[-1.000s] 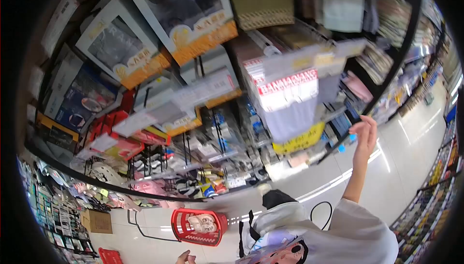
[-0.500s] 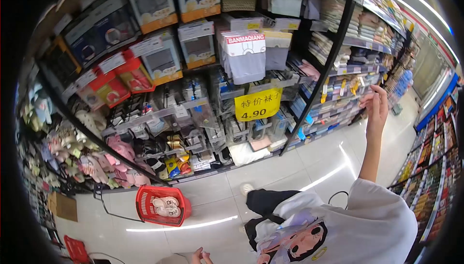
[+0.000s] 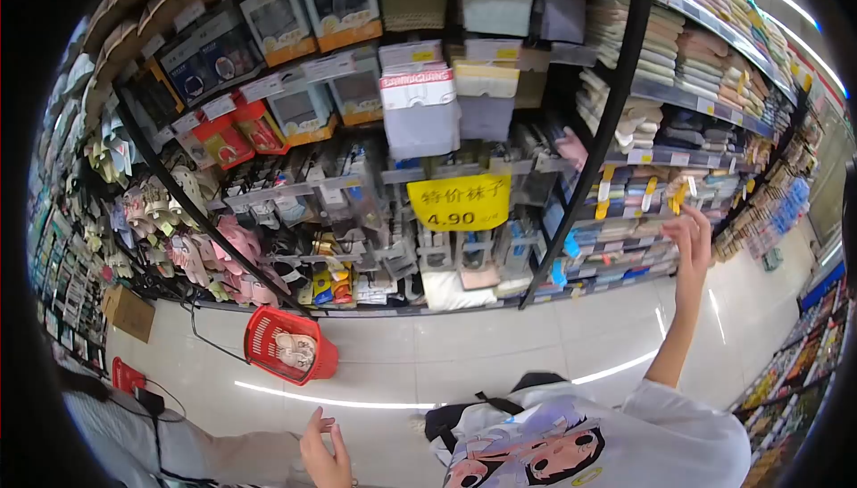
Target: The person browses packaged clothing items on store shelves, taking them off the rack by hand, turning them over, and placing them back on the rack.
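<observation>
My right hand [image 3: 689, 242] is stretched out at the right, its fingers loosely bent and apart, with nothing visible in them. Behind it in the view are shelves of folded textiles [image 3: 705, 180] with orange tags [image 3: 650, 193]; I see no contact. At the bottom, my left hand [image 3: 327, 454] is raised above the floor, fingers apart and holding nothing. A red shopping basket [image 3: 326, 361] stands on the floor beyond it, with a pair of light pink shoes [image 3: 295, 350] inside.
Sock packs [image 3: 422, 126] hang above a yellow price sign [image 3: 460, 204]. Pink slippers [image 3: 192, 260] hang at the left. Another person's grey sleeve [image 3: 178, 443] shows at lower left, near a cardboard box [image 3: 128, 311]. Tiled floor [image 3: 384, 350] runs along the shelves.
The view has shifted. My left hand has come further up into view, and another person's sleeve now shows at lower left. My right hand stays outstretched, appearing slightly lower.
</observation>
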`<state>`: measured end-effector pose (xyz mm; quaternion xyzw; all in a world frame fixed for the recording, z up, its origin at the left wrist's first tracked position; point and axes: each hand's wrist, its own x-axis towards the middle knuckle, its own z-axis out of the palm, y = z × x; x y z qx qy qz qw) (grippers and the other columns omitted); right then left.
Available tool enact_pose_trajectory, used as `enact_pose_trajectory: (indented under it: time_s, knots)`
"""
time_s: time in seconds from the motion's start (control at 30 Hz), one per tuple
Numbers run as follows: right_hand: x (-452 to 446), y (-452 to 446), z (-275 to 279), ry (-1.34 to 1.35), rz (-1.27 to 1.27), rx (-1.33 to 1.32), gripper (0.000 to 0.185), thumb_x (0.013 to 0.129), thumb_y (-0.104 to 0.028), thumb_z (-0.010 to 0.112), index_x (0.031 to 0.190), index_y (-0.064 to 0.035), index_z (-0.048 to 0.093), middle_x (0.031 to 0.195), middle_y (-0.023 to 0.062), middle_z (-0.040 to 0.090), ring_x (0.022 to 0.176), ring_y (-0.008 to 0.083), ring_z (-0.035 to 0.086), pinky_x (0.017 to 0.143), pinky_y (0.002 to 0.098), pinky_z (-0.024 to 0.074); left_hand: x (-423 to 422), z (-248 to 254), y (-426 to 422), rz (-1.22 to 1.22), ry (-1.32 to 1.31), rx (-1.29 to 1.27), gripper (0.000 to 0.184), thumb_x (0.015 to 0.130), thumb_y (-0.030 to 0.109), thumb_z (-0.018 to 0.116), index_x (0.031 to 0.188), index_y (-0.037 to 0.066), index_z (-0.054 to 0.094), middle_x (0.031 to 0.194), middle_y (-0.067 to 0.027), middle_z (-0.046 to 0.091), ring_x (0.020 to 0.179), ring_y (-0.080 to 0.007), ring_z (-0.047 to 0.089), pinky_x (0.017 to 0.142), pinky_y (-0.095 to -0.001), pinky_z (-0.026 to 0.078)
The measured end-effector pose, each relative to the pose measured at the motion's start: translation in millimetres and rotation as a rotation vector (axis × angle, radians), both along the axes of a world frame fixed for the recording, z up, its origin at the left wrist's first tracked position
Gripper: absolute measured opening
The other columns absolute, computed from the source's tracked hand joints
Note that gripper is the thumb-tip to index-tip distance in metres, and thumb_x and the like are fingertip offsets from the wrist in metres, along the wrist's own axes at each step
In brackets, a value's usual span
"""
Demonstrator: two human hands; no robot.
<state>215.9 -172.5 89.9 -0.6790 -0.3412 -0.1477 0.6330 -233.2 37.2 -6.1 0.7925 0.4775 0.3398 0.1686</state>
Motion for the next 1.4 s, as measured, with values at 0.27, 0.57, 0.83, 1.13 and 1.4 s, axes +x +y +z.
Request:
enact_pose_trajectory:
  time_s: [0.27, 0.57, 0.83, 1.13, 1.4]
  knots:
    - [111.0, -186.3, -46.1, 0.183, -0.168, -0.207, 0.036, 0.087, -0.012, 0.047, 0.122, -0.0061, 0.040, 0.125, 0.0133, 0.041, 0.119, 0.0219, 0.036, 0.092, 0.0313, 0.0330, 197.2, -31.1, -124.0, -0.197, -0.005, -0.315, 0.056, 0.078, 0.006, 0.055, 0.129, 0.004, 0.031, 0.079, -0.0090, 0.061, 0.071, -0.0218, 0.058, 0.069, -0.0305, 0.044]
    - [203.1, -310.0, -119.9, 0.240, -0.286, -0.617, 0.048, 0.082, -0.018, 0.056, 0.126, -0.0138, 0.039, 0.142, 0.0161, 0.008, 0.130, 0.0339, 0.014, 0.101, 0.0462, 0.0202, 299.6, 58.7, -139.9, -0.341, 0.192, 0.171, 0.024, 0.077, 0.013, 0.057, 0.099, 0.002, 0.054, 0.111, -0.0172, 0.050, 0.095, -0.0289, 0.052, 0.077, -0.0370, 0.044]
    - [160.3, -312.1, -136.8, 0.667, -0.054, -0.640, 0.048, 0.081, -0.022, 0.058, 0.125, -0.0165, 0.039, 0.143, 0.0140, -0.007, 0.130, 0.0321, 0.015, 0.094, 0.0478, 0.0296, 374.7, 53.9, -171.8, -0.714, 0.215, 0.046, 0.034, 0.078, 0.015, 0.058, 0.111, 0.007, 0.050, 0.078, -0.0066, 0.062, 0.074, -0.0272, 0.059, 0.071, -0.0360, 0.045]
    - [192.6, -264.0, -160.8, 0.682, 0.196, -0.821, 0.040, 0.081, -0.022, 0.059, 0.115, -0.0055, 0.047, 0.115, 0.0150, 0.051, 0.104, 0.0320, 0.050, 0.081, 0.0359, 0.0432, 340.0, 44.6, -150.6, -0.526, 0.281, 0.003, 0.023, 0.078, 0.015, 0.057, 0.099, 0.007, 0.055, 0.072, -0.0090, 0.061, 0.066, -0.0272, 0.058, 0.068, -0.0363, 0.045]
    - [189.9, -72.5, -138.4, 0.388, 0.572, -0.891, 0.038, 0.081, -0.019, 0.059, 0.115, -0.0054, 0.048, 0.123, 0.0156, 0.044, 0.100, 0.0277, 0.054, 0.079, 0.0329, 0.0445, 249.3, 45.2, -92.6, -0.172, 0.298, -0.105, 0.021, 0.078, 0.016, 0.056, 0.096, 0.004, 0.057, 0.072, -0.0091, 0.061, 0.071, -0.0275, 0.058, 0.070, -0.0376, 0.044]
